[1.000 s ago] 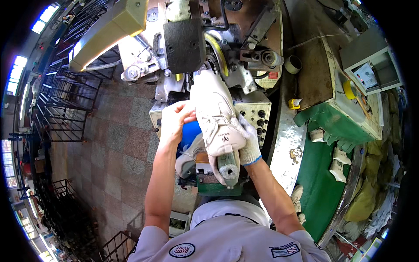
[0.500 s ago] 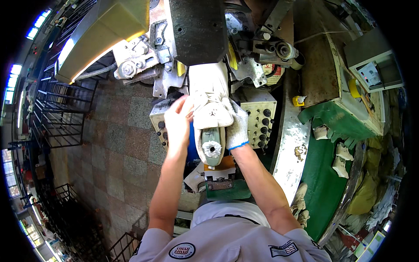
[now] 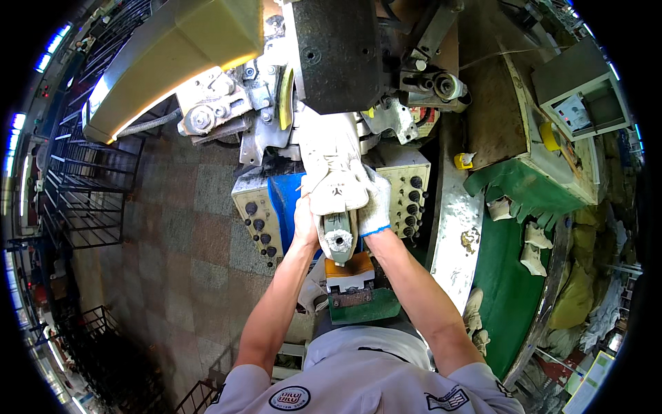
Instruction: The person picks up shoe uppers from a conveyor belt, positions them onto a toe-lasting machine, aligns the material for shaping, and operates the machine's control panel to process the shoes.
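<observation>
A white lace-up shoe on a grey-green last sits in the middle, its toe end under the machine's black head and its heel end pointing toward me. The last's round hole, ringed in white, faces up. My bare left hand closes against the shoe's left side, with most of its fingers hidden behind it. On the opposite side my right hand, in a white knit glove with a blue cuff, grips the shoe's wall. Just below the heel is an orange-topped pad on the machine.
Metal clamps flank the black head, and a yellowish cover curves at upper left. Control panels with black knobs stand both sides. A green bench with several shoe pieces runs along the right. Black racks stand left.
My left hand has come from beside the shoe, blurred and with fingers raised, down onto its left side. The right hand keeps its hold. The whole view has shifted slightly.
</observation>
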The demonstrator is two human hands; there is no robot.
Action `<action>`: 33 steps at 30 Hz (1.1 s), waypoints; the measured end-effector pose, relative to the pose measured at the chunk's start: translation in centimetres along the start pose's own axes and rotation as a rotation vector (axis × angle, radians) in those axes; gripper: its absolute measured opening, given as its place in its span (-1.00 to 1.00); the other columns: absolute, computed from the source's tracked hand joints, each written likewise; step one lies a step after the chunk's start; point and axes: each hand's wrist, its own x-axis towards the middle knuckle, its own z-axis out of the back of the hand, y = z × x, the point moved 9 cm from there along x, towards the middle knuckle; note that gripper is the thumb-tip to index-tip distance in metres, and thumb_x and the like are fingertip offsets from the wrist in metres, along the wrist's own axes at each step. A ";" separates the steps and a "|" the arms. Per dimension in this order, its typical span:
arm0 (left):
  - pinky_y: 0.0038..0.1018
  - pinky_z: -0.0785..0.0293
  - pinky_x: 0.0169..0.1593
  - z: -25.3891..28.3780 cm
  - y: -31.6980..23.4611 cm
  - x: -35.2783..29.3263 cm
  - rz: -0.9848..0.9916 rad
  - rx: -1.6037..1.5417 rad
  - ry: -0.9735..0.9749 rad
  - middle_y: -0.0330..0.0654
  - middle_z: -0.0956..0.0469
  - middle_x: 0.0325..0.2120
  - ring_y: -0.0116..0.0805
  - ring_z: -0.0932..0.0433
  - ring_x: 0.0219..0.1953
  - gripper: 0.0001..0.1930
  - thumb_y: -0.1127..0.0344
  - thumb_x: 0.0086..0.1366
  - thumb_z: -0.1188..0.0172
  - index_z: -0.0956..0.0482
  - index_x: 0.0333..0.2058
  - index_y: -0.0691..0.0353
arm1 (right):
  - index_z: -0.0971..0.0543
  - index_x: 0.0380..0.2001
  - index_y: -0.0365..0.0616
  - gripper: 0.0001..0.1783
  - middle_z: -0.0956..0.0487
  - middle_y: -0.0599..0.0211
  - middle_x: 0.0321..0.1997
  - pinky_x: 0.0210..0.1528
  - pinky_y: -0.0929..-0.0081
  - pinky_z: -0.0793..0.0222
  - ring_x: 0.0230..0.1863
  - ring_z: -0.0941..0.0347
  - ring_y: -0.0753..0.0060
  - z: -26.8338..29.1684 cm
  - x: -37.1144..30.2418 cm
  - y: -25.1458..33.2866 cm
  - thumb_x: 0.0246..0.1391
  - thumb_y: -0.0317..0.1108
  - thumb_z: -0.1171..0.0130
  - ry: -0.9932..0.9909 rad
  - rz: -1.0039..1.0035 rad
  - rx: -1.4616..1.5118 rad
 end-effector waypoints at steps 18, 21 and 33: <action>-0.32 -0.54 -0.01 20.7 20.4 -9.6 0.627 0.708 0.294 -0.13 -0.69 -0.13 -0.30 -0.64 -0.14 -0.42 0.36 -0.01 -0.47 -0.62 0.05 0.39 | -0.33 0.28 -0.47 -0.33 -0.57 -0.13 0.11 -0.15 0.25 -0.59 -0.03 -0.64 0.04 20.9 -12.9 3.3 0.29 -0.23 -0.27 -0.262 -0.145 -0.064; -0.32 -0.55 -0.02 22.0 20.4 -10.1 0.747 0.706 0.169 -0.12 -0.70 -0.15 -0.26 -0.65 -0.14 -0.40 0.29 -0.07 -0.53 -0.65 0.00 0.38 | -0.34 0.26 -0.49 -0.35 -0.60 -0.10 0.07 -0.18 0.27 -0.59 -0.03 -0.64 0.06 18.5 -11.9 4.2 0.29 -0.25 -0.26 -0.220 -0.126 -0.023; -0.12 -0.50 0.14 -4.7 -14.7 -25.7 -0.178 1.550 -0.509 0.11 -0.52 0.14 0.11 -0.55 0.14 0.01 0.20 -0.15 -0.62 -0.31 0.30 0.26 | -0.13 0.44 -0.43 0.12 -0.44 -0.14 0.35 0.38 0.22 -0.33 0.38 -0.38 0.05 1.9 -21.4 9.1 0.08 0.06 -0.46 0.359 -0.160 -0.114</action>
